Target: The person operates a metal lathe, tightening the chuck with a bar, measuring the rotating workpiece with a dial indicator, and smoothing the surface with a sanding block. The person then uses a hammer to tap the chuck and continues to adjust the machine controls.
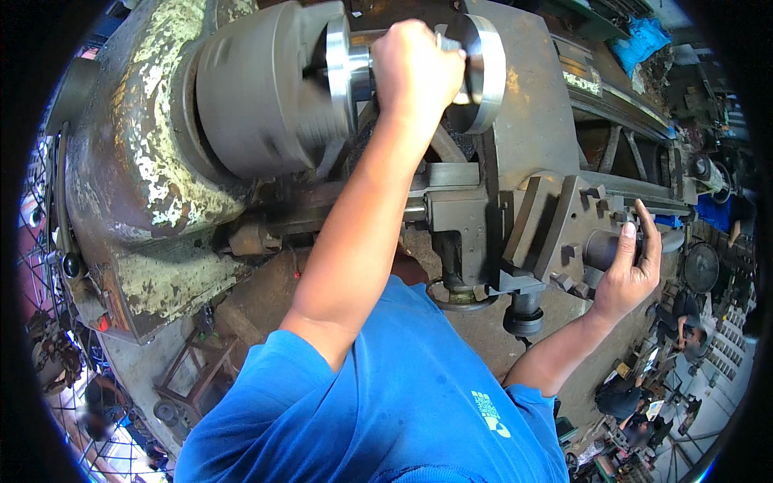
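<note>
My left hand (415,71) is closed in a fist over the shaft (361,68) of a shiny metal workpiece. A bright disc (340,76) stands on one side of the fist and a larger disc (485,74) on the other. A small greyish piece shows by the fingertips, but what the fist grips is hidden. The big lathe chuck (250,88) at the left looks smeared, as if turning. My right hand (630,274) is beside the square tool post (564,229), thumb and fingers apart, close to its bolts; it holds nothing that I can see.
The worn lathe headstock (137,161) fills the left side. Below the tool post sticks out a dark round knob (523,316), near a handwheel (460,299). Lathe bed rails (620,105) run off right, past a blue plastic bag (640,44). Other people (620,398) sit at the lower right.
</note>
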A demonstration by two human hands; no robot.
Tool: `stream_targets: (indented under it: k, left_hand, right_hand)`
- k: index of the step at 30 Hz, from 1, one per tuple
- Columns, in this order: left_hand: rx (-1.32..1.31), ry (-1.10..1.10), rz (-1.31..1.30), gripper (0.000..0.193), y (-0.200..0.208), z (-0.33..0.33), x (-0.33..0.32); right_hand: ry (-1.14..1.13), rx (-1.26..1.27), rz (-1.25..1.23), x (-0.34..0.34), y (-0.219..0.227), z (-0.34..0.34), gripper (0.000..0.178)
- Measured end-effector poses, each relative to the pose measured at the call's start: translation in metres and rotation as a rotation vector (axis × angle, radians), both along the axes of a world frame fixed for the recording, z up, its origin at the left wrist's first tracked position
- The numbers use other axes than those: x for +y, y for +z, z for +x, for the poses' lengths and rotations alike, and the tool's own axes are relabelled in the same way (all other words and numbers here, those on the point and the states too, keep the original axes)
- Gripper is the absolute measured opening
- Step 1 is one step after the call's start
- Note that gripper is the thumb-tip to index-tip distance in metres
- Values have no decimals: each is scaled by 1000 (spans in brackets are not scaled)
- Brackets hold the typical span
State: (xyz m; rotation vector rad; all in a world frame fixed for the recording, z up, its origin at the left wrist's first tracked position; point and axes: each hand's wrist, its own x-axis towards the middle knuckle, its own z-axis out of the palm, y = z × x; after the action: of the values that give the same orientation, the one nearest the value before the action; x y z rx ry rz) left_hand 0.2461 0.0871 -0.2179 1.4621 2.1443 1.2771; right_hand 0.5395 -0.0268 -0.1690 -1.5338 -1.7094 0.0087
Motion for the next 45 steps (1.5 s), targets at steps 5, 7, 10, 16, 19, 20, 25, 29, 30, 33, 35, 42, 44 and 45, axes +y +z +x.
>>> stream_targets:
  k: [5, 7, 10, 16, 19, 20, 25, 29, 30, 33, 35, 42, 44, 45]
  left_hand:
    - [-148, 14, 24, 30, -7, 10, -20]
    - [-162, 32, 63, 29, -10, 12, -19]
    - [-156, 52, 95, 28, -10, 14, -16]
    - [-155, 67, 64, 27, -9, 13, -17]
    - [-127, 88, 80, 28, -14, 13, -14]
    - [-116, 92, 86, 28, -15, 13, -12]
    - [-17, 102, 74, 32, -10, 7, 6]
    - [3, 83, 67, 35, 0, 0, 5]
    - [-47, 61, 9, 35, 1, 0, 0]
    - [-80, 41, -86, 34, -4, 7, -15]
    - [-124, 64, -14, 32, -8, 12, -19]
    - [-59, 57, 52, 31, -13, 8, -8]
    - [-87, 56, 65, 32, -14, 7, -7]
    - [-59, 78, 81, 32, -14, 7, -6]
  right_hand:
    - [-5, 26, -18, -1, -1, 2, 26]
    - [-7, 6, 1, -1, -2, 2, 26]
    - [-4, 24, 1, -1, -2, 1, 26]
    - [-6, 39, -19, -2, -1, 0, 27]
    - [-7, 36, -9, -2, -2, 1, 26]
    - [-7, 56, -15, -2, -2, 2, 26]
    - [-13, 33, -9, -2, -2, 3, 25]
    - [-19, 44, -9, -2, -2, 3, 25]
    - [-22, 51, -2, -2, -2, 2, 26]
    - [-25, 51, 2, -2, -3, 3, 25]
    - [-19, 36, 8, -2, -3, 3, 26]
    - [-20, 71, -13, -1, -2, 2, 27]
    - [-12, 62, -7, -1, -2, 1, 26]
    - [-13, 92, -19, -2, -3, 1, 26]
